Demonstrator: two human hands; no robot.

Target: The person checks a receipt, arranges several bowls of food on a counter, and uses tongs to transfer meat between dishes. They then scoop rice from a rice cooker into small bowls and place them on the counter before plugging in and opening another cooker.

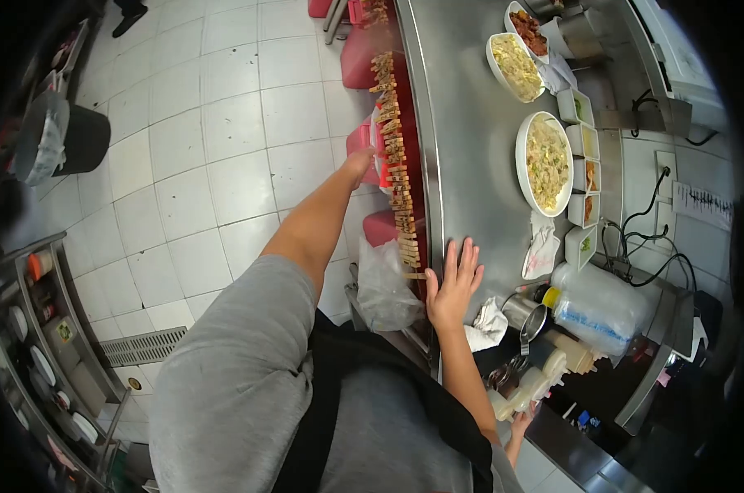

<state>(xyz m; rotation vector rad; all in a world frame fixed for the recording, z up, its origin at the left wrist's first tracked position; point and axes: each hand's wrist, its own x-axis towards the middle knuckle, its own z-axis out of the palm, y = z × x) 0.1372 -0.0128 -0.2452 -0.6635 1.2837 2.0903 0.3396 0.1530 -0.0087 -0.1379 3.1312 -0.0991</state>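
The tiled floor [208, 156] fills the left of the view, and a long steel surface [470, 148] runs up the right. Along the surface's near edge hangs a row of wooden clothespins [395, 156], clipped one after another in a line, with red stools [364, 53] just below them on the floor side.

On the surface stand three oval dishes of food: the largest, a white dish of pale chopped food [544, 163], lies about midway; a second dish [514, 66] and a third with darker food [526, 31] lie farther off. A column of small square tubs [584, 177] runs beside the largest dish. A clear plastic bag [384, 287] hangs off the edge near the person, and a crumpled cloth [489, 324] lies by a steel cup [526, 312].

The right hand [454, 283] lies flat on the surface with fingers spread, holding nothing, just beside the lower end of the clothespin row. The left hand [358, 162] reaches out at the end of a straight arm toward the upper part of the row (its fingers are hidden behind the wrist), so I cannot tell whether it grips a pin.
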